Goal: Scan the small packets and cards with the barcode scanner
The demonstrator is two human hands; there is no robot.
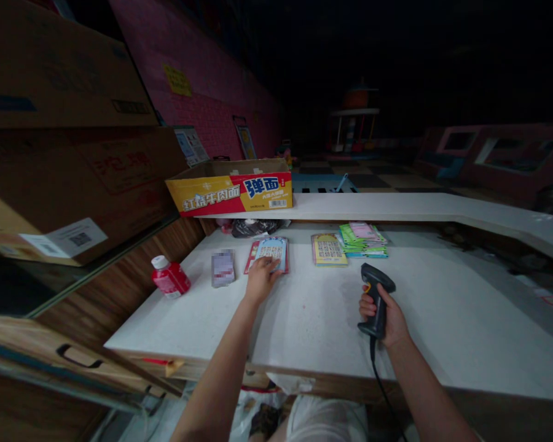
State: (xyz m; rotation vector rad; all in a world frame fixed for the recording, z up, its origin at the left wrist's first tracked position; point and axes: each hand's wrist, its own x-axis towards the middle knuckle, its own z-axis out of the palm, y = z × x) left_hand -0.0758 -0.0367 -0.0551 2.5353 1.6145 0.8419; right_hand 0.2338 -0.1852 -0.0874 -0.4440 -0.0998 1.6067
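Note:
My right hand (389, 313) is wrapped around the handle of a black barcode scanner (374, 298), held above the white counter with its cord hanging down. My left hand (260, 281) is at the lower edge of a light blue booklet (271, 248), its fingers bent and pressing on the cover. That booklet lies on a pile with a red-edged booklet (251, 256) showing at the left. Right of this pile is a stack of yellow booklets (329, 250). Several green packets (362, 240) lie beside them, a pink one (363, 229) on top.
A red bottle with a white cap (170, 277) stands at the left, near a blurred phone-sized object (223, 268). A yellow and red noodle carton (235, 191) sits on the raised ledge (373, 207). Large cardboard boxes (74, 178) are stacked at the left.

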